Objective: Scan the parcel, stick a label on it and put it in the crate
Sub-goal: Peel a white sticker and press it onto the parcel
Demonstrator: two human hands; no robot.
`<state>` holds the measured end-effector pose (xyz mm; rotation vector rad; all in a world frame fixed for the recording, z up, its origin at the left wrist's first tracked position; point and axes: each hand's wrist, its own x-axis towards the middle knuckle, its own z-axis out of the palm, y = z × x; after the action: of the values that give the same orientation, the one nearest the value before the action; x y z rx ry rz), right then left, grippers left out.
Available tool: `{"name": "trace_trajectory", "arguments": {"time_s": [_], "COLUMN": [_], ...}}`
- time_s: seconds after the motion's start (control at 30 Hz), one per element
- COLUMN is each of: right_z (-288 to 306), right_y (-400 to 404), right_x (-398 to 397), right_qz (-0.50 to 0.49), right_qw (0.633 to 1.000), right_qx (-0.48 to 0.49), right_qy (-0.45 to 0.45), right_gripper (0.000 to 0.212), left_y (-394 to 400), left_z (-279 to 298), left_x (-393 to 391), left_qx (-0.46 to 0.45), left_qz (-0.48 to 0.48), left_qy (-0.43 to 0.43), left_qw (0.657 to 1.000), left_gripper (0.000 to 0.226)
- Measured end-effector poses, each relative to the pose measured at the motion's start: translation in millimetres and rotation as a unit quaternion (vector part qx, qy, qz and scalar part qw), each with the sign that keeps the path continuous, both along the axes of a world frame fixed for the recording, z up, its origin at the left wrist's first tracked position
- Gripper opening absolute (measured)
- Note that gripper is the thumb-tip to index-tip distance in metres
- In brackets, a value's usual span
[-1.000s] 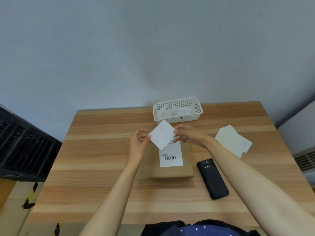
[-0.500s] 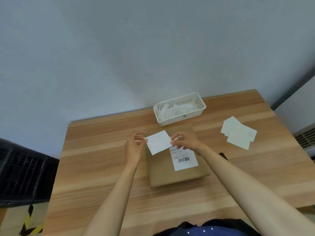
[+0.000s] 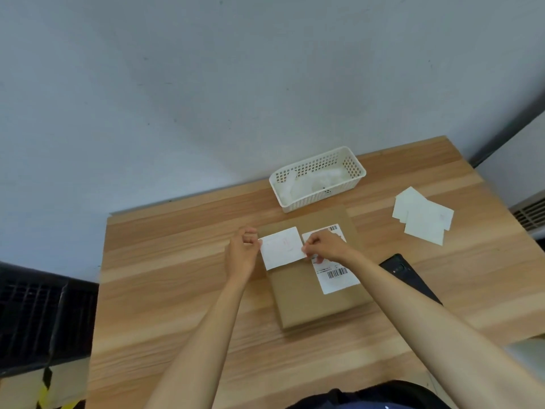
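Holding a label [image 3: 281, 251] by its ends, both hands [image 3: 241, 252] [image 3: 323, 247] pinch it just above the parcel [image 3: 309, 302] beneath them, seemingly untouched. Labelling step; next, lowering and pressing it flat.

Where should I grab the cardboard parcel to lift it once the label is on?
Take the parcel by its two long side edges, one hand from each side. It is a flat, low box lying on the table, so its top offers no hold, and the near end is free of the hands.
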<state>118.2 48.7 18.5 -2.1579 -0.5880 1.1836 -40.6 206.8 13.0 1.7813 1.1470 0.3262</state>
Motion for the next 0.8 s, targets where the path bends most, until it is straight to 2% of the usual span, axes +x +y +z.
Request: {"name": "trace_trajectory", "arguments": {"time_s": [0.13,0.53,0.8], "right_z": [-2.7,-6.8,-5.7], "right_y": [3.4,4.3,4.9], "right_x": [-1.0,1.5,-4.2], "right_qz": [0.005,0.002,-0.012], "right_qw": [1.000,0.998,0.998], "right_qx": [-0.016,-0.047,-0.041], "right_qy": [0.001,-0.028,-0.052], "right_gripper": [0.011,0.016,0.014], "left_y": [4.5,10.7,12.9], "left_z": [-4.8,-23.6,-30.2], "left_x": [4.7,10.8,10.8], "left_qx": [-0.005,-0.028,-0.009], "left_qz": [-0.008,-0.026,-0.027], "left_qy": [0.010,0.010,0.000], "left_qw": [1.000,0.999,1.000], "left_gripper": [0.022,0.024,0.024]}}
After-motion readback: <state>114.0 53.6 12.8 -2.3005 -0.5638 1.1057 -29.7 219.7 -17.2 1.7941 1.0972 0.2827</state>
